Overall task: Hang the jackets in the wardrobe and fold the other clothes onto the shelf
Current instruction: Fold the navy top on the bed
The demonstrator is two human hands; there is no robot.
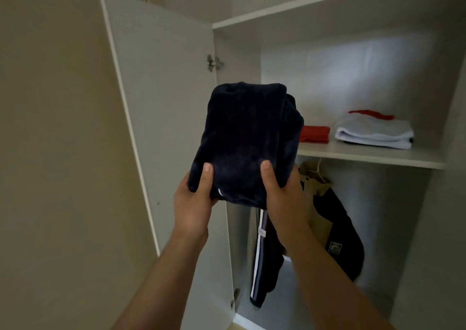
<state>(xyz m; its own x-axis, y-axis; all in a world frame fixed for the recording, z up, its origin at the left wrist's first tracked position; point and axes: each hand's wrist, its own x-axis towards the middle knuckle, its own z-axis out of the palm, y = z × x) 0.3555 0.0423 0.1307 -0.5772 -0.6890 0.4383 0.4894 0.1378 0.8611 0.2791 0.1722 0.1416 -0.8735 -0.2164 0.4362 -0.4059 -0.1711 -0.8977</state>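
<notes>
Garment (pixel 247 138) gripped, left hand (pixel 193 203), right hand (pixel 285 198), shelf (pixel 365 157)

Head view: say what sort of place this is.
Probably a bedroom, at an open white wardrobe: door swung wide, folded red clothes and white clothes on the shelf, jackets hanging beneath. Left hand and right hand hold a folded dark garment.
</notes>
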